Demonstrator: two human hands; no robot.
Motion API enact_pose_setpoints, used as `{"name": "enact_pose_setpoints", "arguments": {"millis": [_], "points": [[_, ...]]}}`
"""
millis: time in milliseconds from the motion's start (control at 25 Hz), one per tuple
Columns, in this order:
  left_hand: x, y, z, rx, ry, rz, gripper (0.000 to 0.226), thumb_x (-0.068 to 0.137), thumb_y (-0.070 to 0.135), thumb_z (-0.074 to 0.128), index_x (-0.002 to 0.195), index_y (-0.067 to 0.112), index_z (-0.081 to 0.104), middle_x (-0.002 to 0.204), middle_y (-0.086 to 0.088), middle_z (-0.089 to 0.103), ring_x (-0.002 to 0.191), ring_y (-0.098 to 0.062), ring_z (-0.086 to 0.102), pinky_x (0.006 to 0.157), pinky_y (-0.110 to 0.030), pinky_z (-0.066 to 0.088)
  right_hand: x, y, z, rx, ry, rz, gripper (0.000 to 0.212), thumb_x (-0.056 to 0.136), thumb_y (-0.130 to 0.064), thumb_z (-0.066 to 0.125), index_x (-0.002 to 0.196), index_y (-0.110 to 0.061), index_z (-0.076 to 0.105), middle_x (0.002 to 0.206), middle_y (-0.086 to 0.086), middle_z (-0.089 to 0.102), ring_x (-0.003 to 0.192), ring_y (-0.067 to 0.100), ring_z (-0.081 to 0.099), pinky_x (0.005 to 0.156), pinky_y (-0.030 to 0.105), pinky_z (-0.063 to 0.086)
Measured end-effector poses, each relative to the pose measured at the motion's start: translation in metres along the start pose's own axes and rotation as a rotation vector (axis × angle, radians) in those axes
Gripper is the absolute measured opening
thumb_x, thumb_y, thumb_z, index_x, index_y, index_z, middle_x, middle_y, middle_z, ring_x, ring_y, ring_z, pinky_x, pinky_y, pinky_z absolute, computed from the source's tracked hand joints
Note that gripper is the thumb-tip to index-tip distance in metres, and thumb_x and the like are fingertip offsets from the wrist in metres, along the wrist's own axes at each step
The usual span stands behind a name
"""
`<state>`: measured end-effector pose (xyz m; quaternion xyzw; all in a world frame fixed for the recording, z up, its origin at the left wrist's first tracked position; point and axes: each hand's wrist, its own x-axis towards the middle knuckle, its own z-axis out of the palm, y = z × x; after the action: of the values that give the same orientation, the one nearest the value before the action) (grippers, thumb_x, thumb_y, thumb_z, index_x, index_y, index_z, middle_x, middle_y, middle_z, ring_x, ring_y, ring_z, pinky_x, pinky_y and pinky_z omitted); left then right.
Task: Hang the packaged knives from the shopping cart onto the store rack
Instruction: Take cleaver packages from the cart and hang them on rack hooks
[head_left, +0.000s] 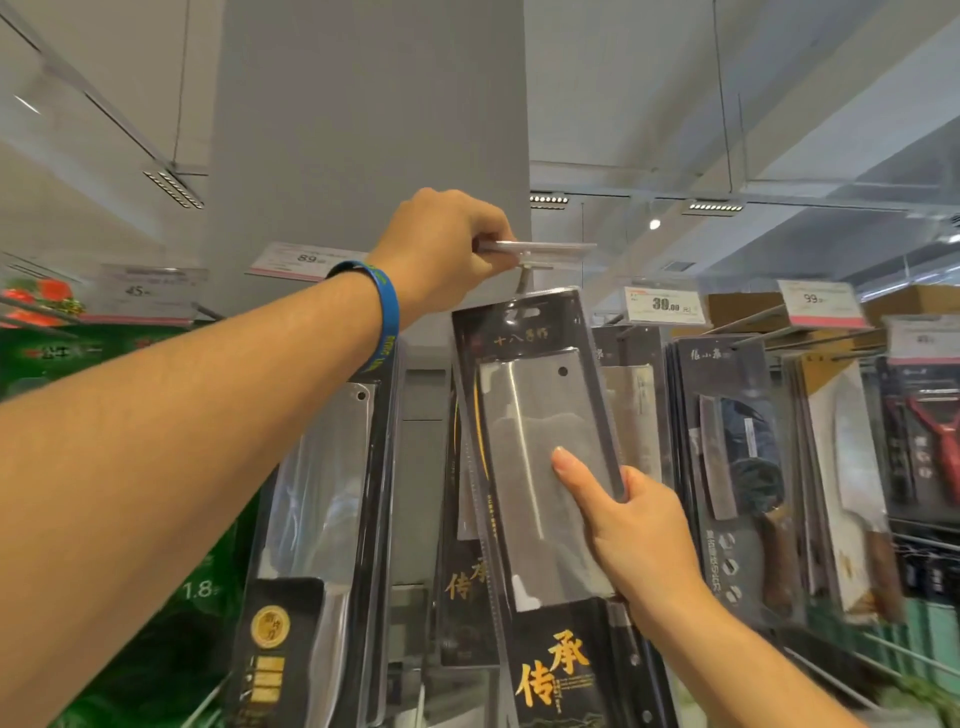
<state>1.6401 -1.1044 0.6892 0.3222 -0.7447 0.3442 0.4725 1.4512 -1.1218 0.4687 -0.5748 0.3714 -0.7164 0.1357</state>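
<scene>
A store aisle runs under a pale ceiling with track lights (714, 207), and a grey pillar (374, 130) rises behind the rack (810, 325) of knife packs. Price tags line the hook ends, one reading 39.00 (662, 304), another 89 (306, 260).

The left hand (447, 244), a blue wristband (388, 312) on its wrist, reaches up high. Its grip is curled tight around the near end of a clear tag holder (545, 248) at the tip of a hook (527, 275).

The right hand (639, 540) holds the packaged knife (540, 415) by its right edge, lower down. The thumb (576, 478) is pressed flat on the clear front over the cleaver blade, and the other fingers are hidden behind the pack. The pack is upright, slightly tilted, with its top just under the hook (whether the hang slot is on the hook, I cannot tell).

Just left of it hangs another cleaver pack (322, 493) with a gold seal. To the right hang a dark pack (727, 441) holding a wood-handled knife, and farther off a pack with a red tool (930, 431).
</scene>
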Motion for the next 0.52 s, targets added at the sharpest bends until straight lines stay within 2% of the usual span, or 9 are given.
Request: {"name": "enact_pose_setpoints", "arguments": {"millis": [40, 120, 160, 200, 240, 320, 400, 520], "points": [[0.0, 0.0, -0.001, -0.019, -0.007, -0.015, 0.017, 0.091, 0.039, 0.069, 0.095, 0.024, 0.076, 0.075, 0.005, 0.062, 0.072, -0.017, 0.053, 0.065, -0.026, 0.037, 0.0, 0.004, -0.003, -0.015, 0.002, 0.006, 0.05, 0.069, -0.07, 0.075, 0.077, -0.021, 0.072, 0.07, -0.011, 0.075, 0.062, 0.002, 0.071, 0.047, 0.015, 0.051], [-0.001, 0.0, -0.003, -0.067, -0.02, -0.048, 0.016, 0.089, 0.039, 0.071, 0.092, 0.025, 0.077, 0.074, 0.006, 0.063, 0.068, -0.014, 0.053, 0.063, -0.024, 0.038, -0.006, 0.012, -0.003, -0.124, -0.012, 0.059, 0.061, 0.072, -0.072, 0.074, 0.08, -0.012, 0.071, 0.074, 0.001, 0.075, 0.069, 0.015, 0.073, 0.059, 0.029, 0.058], [0.0, 0.0, -0.003, -0.096, -0.029, -0.063, 0.015, 0.089, 0.039, 0.071, 0.091, 0.025, 0.077, 0.074, 0.006, 0.065, 0.067, -0.012, 0.053, 0.061, -0.023, 0.039, -0.011, 0.015, -0.002, -0.164, -0.001, 0.075, 0.057, 0.073, -0.073, 0.073, 0.075, -0.015, 0.071, 0.07, 0.001, 0.073, 0.067, 0.018, 0.071, 0.06, 0.028, 0.054], [0.0, 0.0, -0.003, -0.115, -0.042, -0.067, 0.015, 0.089, 0.038, 0.072, 0.092, 0.025, 0.078, 0.075, 0.006, 0.066, 0.067, -0.011, 0.054, 0.061, -0.022, 0.039, -0.016, 0.017, -0.002, -0.168, 0.037, 0.052, 0.049, 0.072, -0.073, 0.072, 0.065, -0.024, 0.069, 0.059, -0.007, 0.067, 0.056, 0.009, 0.064, 0.054, 0.022, 0.05], [0.0, 0.0, -0.002, -0.118, -0.052, -0.066, 0.015, 0.089, 0.039, 0.072, 0.092, 0.025, 0.078, 0.077, 0.006, 0.068, 0.068, -0.011, 0.054, 0.062, -0.022, 0.041, -0.021, 0.016, -0.001, -0.153, 0.073, 0.007, 0.045, 0.07, -0.072, 0.071, 0.053, -0.032, 0.063, 0.047, -0.015, 0.056, 0.045, 0.003, 0.053, 0.047, 0.013, 0.04], [-0.001, -0.001, -0.002, -0.117, -0.049, -0.072, 0.017, 0.088, 0.04, 0.071, 0.094, 0.025, 0.079, 0.08, 0.004, 0.071, 0.072, -0.013, 0.057, 0.066, -0.023, 0.045, -0.018, 0.008, 0.0, -0.128, 0.112, -0.065, 0.054, 0.066, -0.074, 0.069, 0.046, -0.027, 0.051, 0.04, -0.013, 0.043, 0.039, 0.002, 0.04, 0.042, 0.013, 0.035], [-0.001, -0.002, -0.002, -0.144, -0.042, -0.089, 0.018, 0.088, 0.041, 0.071, 0.094, 0.025, 0.079, 0.084, 0.004, 0.073, 0.077, -0.014, 0.061, 0.07, -0.025, 0.049, -0.007, 0.002, 0.0, -0.111, 0.131, -0.092, 0.061, 0.067, -0.076, 0.069, 0.052, -0.019, 0.053, 0.046, -0.005, 0.051, 0.041, 0.002, 0.044, 0.041, 0.014, 0.037], [-0.004, -0.001, 0.001, -0.149, -0.018, -0.096, 0.017, 0.087, 0.04, 0.071, 0.095, 0.027, 0.079, 0.086, 0.006, 0.074, 0.081, -0.013, 0.063, 0.072, -0.025, 0.049, 0.001, -0.01, 0.005, -0.117, 0.118, -0.117, 0.05, 0.078, -0.063, 0.074, 0.048, -0.027, 0.055, 0.041, -0.019, 0.05, 0.041, -0.006, 0.048, 0.042, 0.007, 0.036]]}}
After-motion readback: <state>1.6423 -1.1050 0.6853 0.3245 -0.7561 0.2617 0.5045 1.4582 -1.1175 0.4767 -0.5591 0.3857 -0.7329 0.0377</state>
